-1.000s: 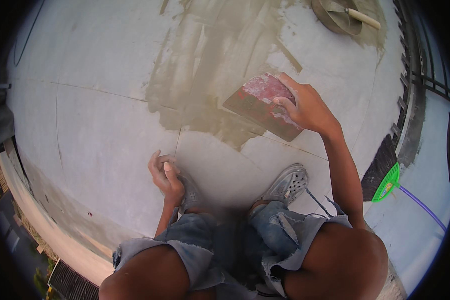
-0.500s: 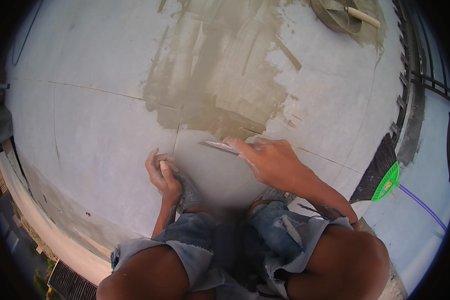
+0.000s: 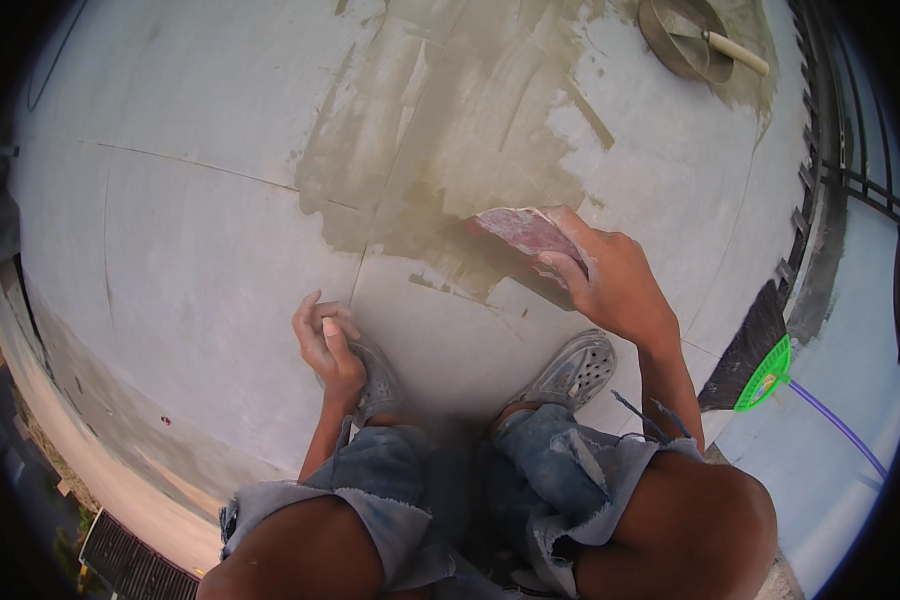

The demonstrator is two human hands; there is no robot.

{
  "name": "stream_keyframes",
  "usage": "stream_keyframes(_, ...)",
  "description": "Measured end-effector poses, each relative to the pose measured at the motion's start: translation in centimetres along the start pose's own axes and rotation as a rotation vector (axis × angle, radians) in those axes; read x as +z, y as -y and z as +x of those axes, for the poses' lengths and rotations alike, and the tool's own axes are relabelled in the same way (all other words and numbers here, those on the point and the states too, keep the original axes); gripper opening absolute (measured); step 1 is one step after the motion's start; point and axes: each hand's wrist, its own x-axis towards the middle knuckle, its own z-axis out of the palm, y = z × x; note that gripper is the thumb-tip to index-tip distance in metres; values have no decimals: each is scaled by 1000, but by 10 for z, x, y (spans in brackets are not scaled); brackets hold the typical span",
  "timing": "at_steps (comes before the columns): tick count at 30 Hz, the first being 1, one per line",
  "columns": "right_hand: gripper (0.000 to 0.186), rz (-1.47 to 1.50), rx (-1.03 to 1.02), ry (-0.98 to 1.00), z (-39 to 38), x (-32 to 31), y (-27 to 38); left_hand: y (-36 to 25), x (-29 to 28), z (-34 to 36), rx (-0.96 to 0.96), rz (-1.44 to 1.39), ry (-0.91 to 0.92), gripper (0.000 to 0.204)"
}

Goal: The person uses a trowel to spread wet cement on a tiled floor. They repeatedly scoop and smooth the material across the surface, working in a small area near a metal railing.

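Note:
My right hand (image 3: 615,280) grips a flat reddish spreader (image 3: 530,232) smeared with pale paste. The spreader is tilted up, and its lower side lies in shadow close to the floor. Wet grey-green paste (image 3: 440,140) coats the boards ahead in streaks, across a seam, with a ragged near edge under the spreader. Beside my left shoe (image 3: 375,385), my left hand (image 3: 325,345) hovers with loosely bent, dusty fingers and nothing visible in it.
A round metal pan (image 3: 675,45) with a pale-handled tool (image 3: 735,52) in it sits at the far right. A black-bristled broom (image 3: 745,355) with a green head lies near the right edge, by dark metal railing (image 3: 860,180). My right shoe (image 3: 570,372) stands on the grey board floor (image 3: 200,260).
My right hand has moved forward and right and turned the spreader, so its reddish face shows. Below it, the paste's near edge has changed shape. My left hand is nearly still.

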Motion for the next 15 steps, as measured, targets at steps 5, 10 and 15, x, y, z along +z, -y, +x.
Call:
stream_keyframes(5,41,-158,-19,94,-3,24,-1,-2,2,1,1,-11,8,54)
stream_keyframes(10,37,6,88,-23,9,-22,-8,4,-1,-1,12,-7,2,53)
stream_keyframes(15,37,98,110,-158,7,-52,-12,-2,1,0,-12,-8,-5,53)
